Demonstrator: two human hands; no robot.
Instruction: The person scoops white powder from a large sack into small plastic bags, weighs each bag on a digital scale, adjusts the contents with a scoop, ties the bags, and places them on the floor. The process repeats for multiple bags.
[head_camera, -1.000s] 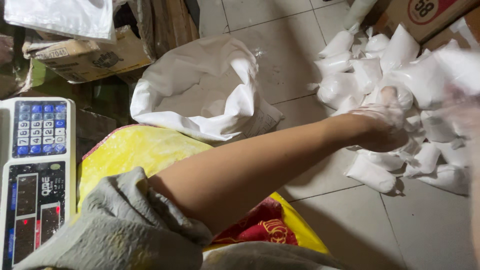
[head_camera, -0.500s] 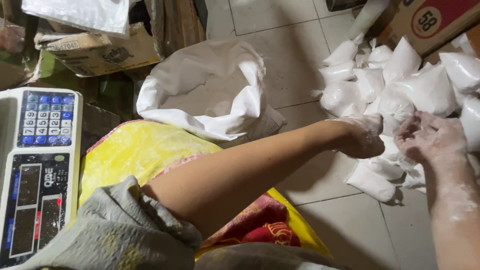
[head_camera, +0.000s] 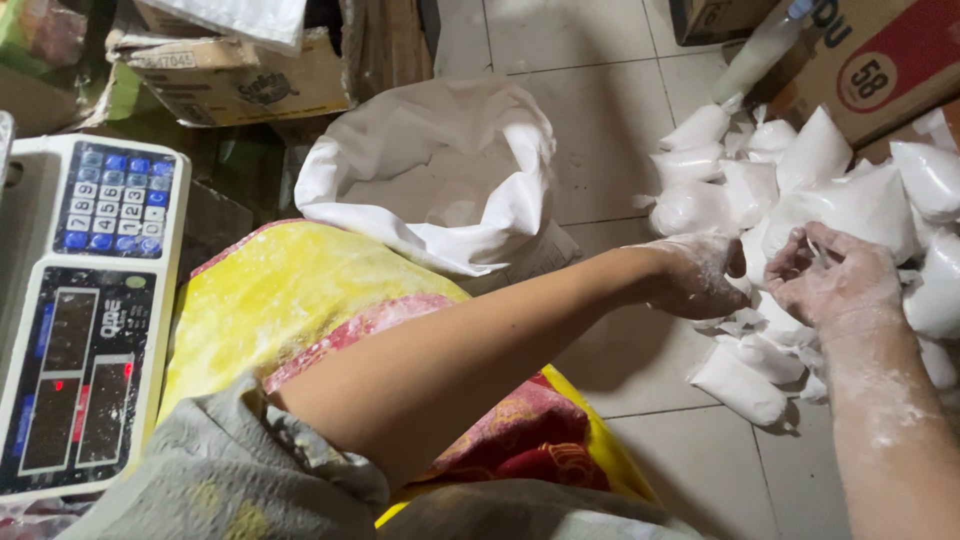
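Nearest to us, a grey sleeve (head_camera: 215, 475) and a yellow and red cloth (head_camera: 300, 300) fill the lower part of the view, with a weighing scale (head_camera: 85, 300) just left of the cloth. From there our left arm stretches across the tiled floor (head_camera: 600, 130) to the heap of small white powder-filled bags (head_camera: 800, 190), our landmark. The left hand (head_camera: 700, 275), dusted white, rests at the heap's near left edge, fingers curled down onto a bag; we cannot tell whether it grips one. The right hand (head_camera: 835, 280) sits just beside it on the heap, fingers bent narrow and pinching at the plastic of a bag. Half a second ago the two hands were slightly further apart and the right one lay flatter; now they have drawn close together at the same spot. Left of the heap stands the open white sack (head_camera: 440, 180) of powder, its rim rolled down. Beyond the heap, cardboard boxes (head_camera: 860, 60) touch its far side.
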